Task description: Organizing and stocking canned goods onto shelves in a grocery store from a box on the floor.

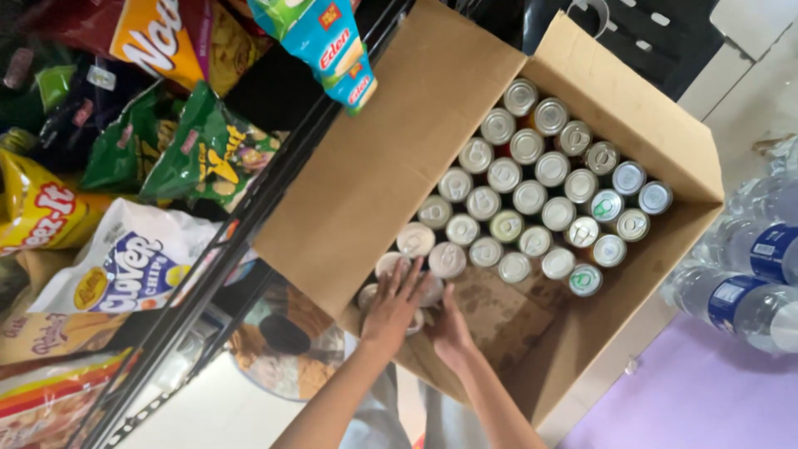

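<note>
From my feed, the biggest thing is the open cardboard box (pixel 374 175), flaps folded out, standing on the pale floor beside a dark wire rack (pixel 208 283). The rack is hung with snack bags (pixel 125 258) in green, yellow and white, and a blue carton (pixel 328 41) dangles above the box's left flap.

Inside the box, drink cans (pixel 532 175) stand upright in tight diagonal rows, silver tops up, filling the far part. The near corner shows bare brown cardboard bottom. To the right of the box, clear water bottles (pixel 748 291) with blue labels lie bundled over a purple surface.

Both arms reach into the box's near left corner. My left hand (pixel 392 303) lies with its fingers spread apart over the tops of a few loose cans (pixel 416 249) at the end of the rows, touching them. My right hand (pixel 449 328) sits just beside it, lower, curled toward the same cluster; I cannot tell whether its fingers are closed on a can, since they are hidden behind the hand.
</note>
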